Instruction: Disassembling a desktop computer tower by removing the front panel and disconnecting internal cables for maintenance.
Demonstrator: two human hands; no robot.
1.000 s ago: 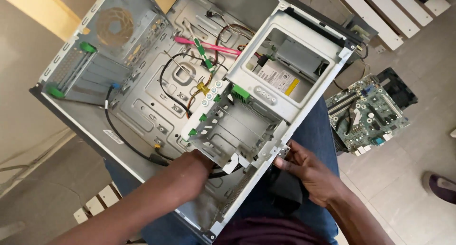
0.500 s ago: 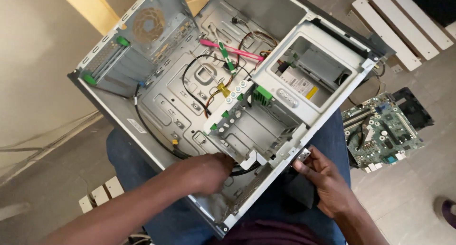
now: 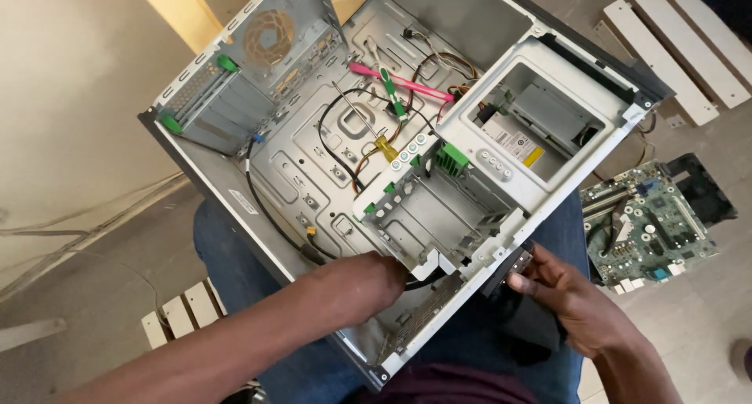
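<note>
An open grey computer tower case [image 3: 235, 186] lies on my lap, its inside facing up. My left hand [image 3: 362, 280] reaches into the lower part of the case beneath the metal drive cage [image 3: 442, 210], its fingers hidden among black cables [image 3: 301, 247]. My right hand [image 3: 565, 296] sits at the case's front edge with its fingers curled on a small dark part [image 3: 518, 264] there. Pink and green cables [image 3: 399, 81] lie across the bare chassis floor. An optical drive [image 3: 513, 141] sits in the upper bay.
A green motherboard [image 3: 650, 228] lies on the floor to the right. White wooden slats [image 3: 681, 43] lie at the upper right and others [image 3: 180, 318] at the lower left. A yellow board [image 3: 184, 12] leans by the wall behind the case.
The view has shifted, so the case sits further right and lower in the frame. My left hand stays deep in the case. My right hand has kept to the front edge.
</note>
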